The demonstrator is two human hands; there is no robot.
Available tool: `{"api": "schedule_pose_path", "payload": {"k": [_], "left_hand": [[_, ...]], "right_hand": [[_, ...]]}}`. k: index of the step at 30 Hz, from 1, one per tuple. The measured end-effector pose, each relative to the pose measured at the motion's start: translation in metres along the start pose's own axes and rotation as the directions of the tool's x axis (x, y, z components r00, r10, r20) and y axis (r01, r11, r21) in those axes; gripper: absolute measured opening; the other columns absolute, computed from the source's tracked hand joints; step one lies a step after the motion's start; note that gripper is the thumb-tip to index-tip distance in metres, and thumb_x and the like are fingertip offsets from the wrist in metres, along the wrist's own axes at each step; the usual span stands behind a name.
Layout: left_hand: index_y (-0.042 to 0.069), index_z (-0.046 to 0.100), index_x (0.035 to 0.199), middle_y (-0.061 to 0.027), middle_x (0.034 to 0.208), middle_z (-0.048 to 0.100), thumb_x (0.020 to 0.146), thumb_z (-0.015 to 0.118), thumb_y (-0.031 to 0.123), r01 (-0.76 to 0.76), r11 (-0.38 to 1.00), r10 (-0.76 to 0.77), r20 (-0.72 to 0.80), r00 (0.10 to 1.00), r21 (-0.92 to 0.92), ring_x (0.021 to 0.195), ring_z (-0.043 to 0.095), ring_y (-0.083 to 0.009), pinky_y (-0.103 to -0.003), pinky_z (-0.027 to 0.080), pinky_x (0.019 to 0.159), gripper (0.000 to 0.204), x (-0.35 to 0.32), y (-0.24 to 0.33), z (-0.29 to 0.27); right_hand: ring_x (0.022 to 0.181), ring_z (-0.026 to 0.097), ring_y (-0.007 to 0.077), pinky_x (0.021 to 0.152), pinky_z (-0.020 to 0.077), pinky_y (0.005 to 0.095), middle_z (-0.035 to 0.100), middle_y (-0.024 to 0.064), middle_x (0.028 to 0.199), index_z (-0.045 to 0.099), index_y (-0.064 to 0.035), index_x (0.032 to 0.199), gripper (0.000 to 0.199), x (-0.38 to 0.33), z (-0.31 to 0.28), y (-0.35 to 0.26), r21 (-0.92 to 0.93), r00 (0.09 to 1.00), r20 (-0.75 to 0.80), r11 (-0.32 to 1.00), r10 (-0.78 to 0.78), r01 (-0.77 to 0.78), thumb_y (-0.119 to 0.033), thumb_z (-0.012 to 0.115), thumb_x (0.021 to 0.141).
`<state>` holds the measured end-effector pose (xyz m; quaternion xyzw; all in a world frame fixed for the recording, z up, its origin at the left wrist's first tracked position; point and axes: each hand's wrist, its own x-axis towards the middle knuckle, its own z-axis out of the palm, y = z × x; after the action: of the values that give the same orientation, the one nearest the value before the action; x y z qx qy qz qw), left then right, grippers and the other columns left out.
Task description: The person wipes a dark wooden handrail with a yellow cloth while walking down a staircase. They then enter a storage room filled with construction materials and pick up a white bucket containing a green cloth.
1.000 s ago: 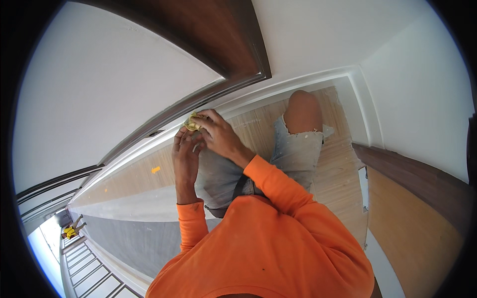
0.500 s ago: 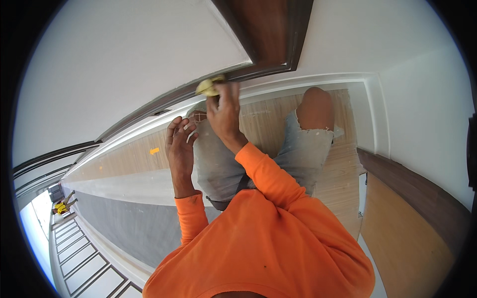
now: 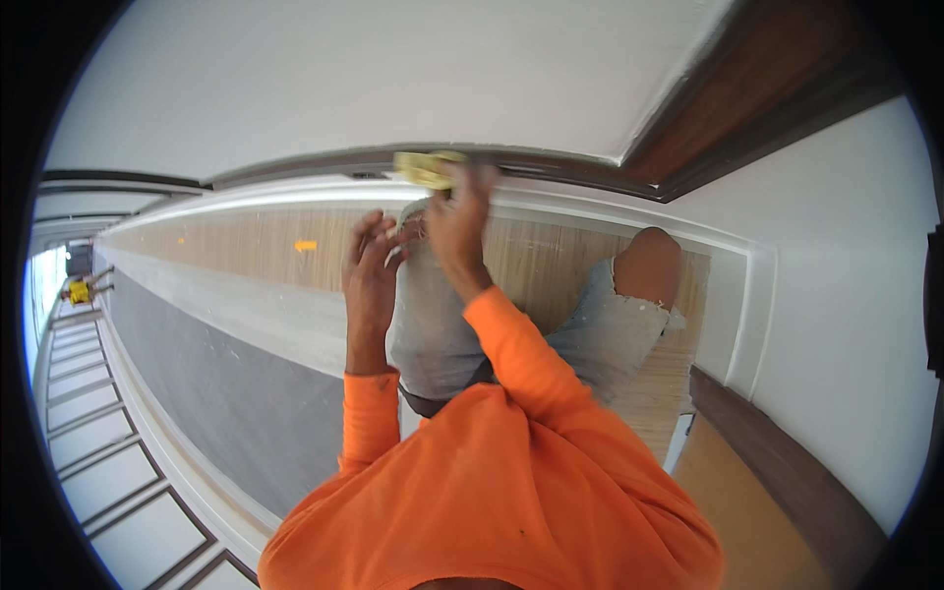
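Note:
My right hand (image 3: 462,226), blurred by motion, grips a crumpled yellow piece of cloth or sandpaper (image 3: 429,169); which of the two I cannot tell. It presses the piece against a dark brown wooden trim strip (image 3: 324,165) that runs low along the white wall. My left hand (image 3: 372,270) is raised beside my left knee, its fingers loosely bent and apart, holding nothing. Both forearms are in orange sleeves. My knees, in torn, dusty jeans (image 3: 430,315), are close to the wall; bare skin shows through the tear at my right knee.
A white baseboard (image 3: 610,213) runs under the trim and turns the corner at right. Behind my right side stands a brown wooden panel (image 3: 752,492). Wood-look flooring (image 3: 265,241) meets a grey strip (image 3: 216,364). Far left, a person in yellow (image 3: 79,292) is in the corridor.
My view has turned, so the trim's corner sits farther right. My right hand has moved slightly right along the trim with the yellow piece. My left hand stays raised and empty.

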<state>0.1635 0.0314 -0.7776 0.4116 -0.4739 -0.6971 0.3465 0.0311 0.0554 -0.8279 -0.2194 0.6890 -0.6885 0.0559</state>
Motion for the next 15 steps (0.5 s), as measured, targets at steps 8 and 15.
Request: {"api": "schedule_pose_path", "payload": {"k": [8, 15], "left_hand": [[0.003, 0.049, 0.135, -0.0068, 0.114, 0.056, 0.097, 0.056, 0.008, -0.146, 0.989, 0.150, -0.351, 0.924, 0.038, 0.097, 0.060, -0.0156, -0.030, 0.050, 0.082, 0.039, 0.033, -0.017, -0.016], [0.002, 0.058, 0.120, -0.0018, 0.100, 0.056, 0.099, 0.057, 0.005, 0.005, 0.993, 0.048, -0.454, 0.890, 0.114, 0.087, 0.054, -0.0089, -0.025, 0.048, 0.078, 0.021, 0.047, -0.034, 0.008]], "right_hand": [[0.114, 0.061, 0.0280, 0.098, 0.0512, 0.0390, 0.059, 0.0166, 0.125, 0.052, 0.0011, 0.129, 0.038, -0.001, -0.087, 0.034, 0.013, 0.993, -0.114, 1.000, 0.007, -0.005, -0.007, 0.068, 0.095], [0.108, 0.064, 0.0322, 0.089, 0.0583, 0.0399, 0.055, 0.0235, 0.123, 0.042, 0.0057, 0.127, 0.035, 0.072, -0.160, 0.086, -0.468, 0.930, -0.368, 0.867, -0.014, -0.172, -0.009, 0.060, 0.101]]}}
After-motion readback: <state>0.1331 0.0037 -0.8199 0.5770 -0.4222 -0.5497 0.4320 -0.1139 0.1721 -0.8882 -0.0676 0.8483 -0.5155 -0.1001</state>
